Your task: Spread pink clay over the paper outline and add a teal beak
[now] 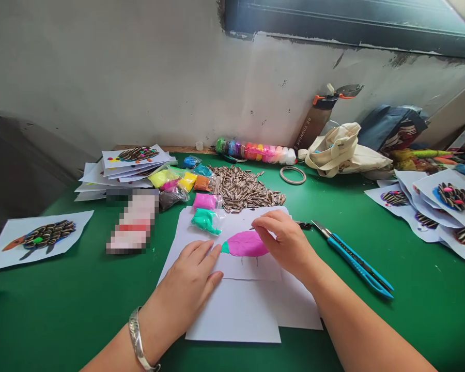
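Observation:
A sheet of white paper lies before me with a flat magenta clay shape, a green clay tip at its left end and two drawn legs below. My left hand rests on the paper, fingers stretched out, the index fingertip at the green tip. My right hand is over the magenta shape's right end, fingers pinched; what they hold, if anything, is hidden. A thin dark point shows left of these fingers, and a black tool end shows behind the hand. Bags of pink clay and green clay lie just above.
Sunflower seeds are heaped behind the paper. A blue utility knife lies to the right, with a tape roll farther back. Finished seed pictures are stacked left and right. A bottle leans against the wall.

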Available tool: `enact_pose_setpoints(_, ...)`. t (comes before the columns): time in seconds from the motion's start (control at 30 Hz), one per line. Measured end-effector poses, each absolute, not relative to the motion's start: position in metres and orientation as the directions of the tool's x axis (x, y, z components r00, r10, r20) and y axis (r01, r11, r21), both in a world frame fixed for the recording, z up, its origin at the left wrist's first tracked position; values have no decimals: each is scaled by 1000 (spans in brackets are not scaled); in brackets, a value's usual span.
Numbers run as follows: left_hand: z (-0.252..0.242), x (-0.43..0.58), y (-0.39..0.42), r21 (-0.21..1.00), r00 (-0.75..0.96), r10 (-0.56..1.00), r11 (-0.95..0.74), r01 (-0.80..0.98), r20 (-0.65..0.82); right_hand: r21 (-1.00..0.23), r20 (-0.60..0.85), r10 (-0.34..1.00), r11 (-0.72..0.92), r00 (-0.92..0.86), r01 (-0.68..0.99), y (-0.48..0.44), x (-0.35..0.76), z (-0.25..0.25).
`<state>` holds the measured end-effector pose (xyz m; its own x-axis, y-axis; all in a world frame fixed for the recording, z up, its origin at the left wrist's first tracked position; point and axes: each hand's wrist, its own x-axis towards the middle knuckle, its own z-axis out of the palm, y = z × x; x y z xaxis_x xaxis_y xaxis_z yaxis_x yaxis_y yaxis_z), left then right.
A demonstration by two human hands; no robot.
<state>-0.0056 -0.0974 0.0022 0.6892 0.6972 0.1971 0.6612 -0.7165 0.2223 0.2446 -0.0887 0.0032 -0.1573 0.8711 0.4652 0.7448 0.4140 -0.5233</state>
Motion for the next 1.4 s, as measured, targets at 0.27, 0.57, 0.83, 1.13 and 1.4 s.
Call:
enact_pose_setpoints(0.27,3,-6,-97,231,690,696,-718,657,200,-486,356,860,504,-365,714,-96,209,0)
enact_pose_setpoints(0.57,8,-3,-97,203,701,687,-727,657,190,-323,336,837,534,-433,782,-93,191,-11)
enact_pose_setpoints(0.83,8,-3,-98,168,709,674,-738,653,205,-293,352,834,529,-425,796,-95,189,-9)
enact_pose_setpoints(1.13,6,-3,-98,184,697,688,-726,662,204,-293,320,846,517,-427,804,-95,189,-8)
enact_pose_setpoints(1.4,6,-4,-98,250,691,699,-713,655,184,-443,327,874,478,-360,759,-91,198,-4)
